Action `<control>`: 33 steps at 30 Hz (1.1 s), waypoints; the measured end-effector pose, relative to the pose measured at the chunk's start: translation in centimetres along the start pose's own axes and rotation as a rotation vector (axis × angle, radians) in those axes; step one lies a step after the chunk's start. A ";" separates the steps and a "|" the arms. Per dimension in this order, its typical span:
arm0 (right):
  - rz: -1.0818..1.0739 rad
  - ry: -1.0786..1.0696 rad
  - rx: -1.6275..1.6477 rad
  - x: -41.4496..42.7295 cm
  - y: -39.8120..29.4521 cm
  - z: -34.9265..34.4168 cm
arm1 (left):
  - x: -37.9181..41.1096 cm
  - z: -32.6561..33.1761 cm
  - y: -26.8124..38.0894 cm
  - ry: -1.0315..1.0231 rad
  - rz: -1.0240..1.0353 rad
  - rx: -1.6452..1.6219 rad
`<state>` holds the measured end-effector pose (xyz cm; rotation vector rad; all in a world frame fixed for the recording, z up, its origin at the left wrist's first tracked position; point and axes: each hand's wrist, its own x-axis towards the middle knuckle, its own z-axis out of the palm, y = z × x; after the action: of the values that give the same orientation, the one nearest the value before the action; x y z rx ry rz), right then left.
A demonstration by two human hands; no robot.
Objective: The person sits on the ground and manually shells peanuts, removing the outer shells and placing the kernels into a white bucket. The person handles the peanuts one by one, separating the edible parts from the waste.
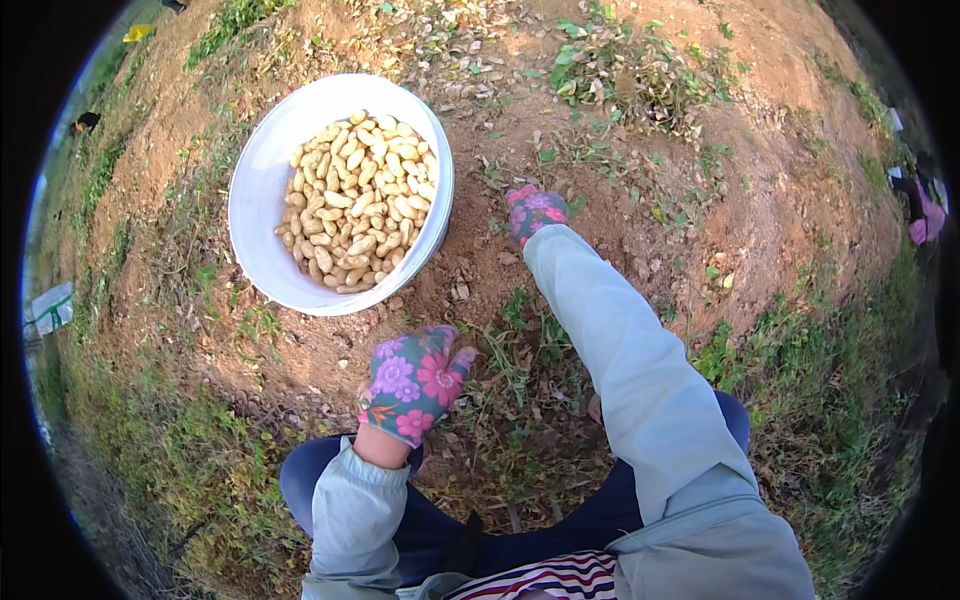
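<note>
A white plastic bucket (255, 225) stands tilted on reddish soil, partly filled with unshelled peanuts (360, 202). My left hand (420, 382), in a flower-patterned glove, hangs just below the bucket with its fingers curled downward; whether it holds something cannot be told. My right hand (536, 214), in a matching glove, reaches forward to the soil at the right of the bucket. Its fingers are bent at the ground beside small plants, and its fingertips are mostly hidden.
Pulled leafy plants (630, 79) lie in a heap ahead at the right. Weeds (517, 345) and dry leaves grow or lie between my bent knees. A white bag (52, 309) is at the far left. Another person (926, 214) is partly visible at the far right edge.
</note>
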<state>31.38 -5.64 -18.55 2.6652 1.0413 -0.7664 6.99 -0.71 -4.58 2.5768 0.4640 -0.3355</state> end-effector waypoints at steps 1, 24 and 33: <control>-0.027 -0.041 -0.046 -0.3 0.1 -0.4 | 0.2 0.2 -0.2 0.002 0.001 -0.002; -0.386 -0.287 -0.274 -3.1 3.9 2.3 | 1.2 0.9 0.0 -0.115 0.018 0.042; -0.007 -0.118 -0.231 -2.5 9.6 -2.3 | 1.5 1.0 0.3 -0.104 0.028 0.062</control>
<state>37.19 -13.45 -15.48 2.3939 1.0412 -0.7453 8.27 -1.07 -5.79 2.6075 0.3853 -0.4784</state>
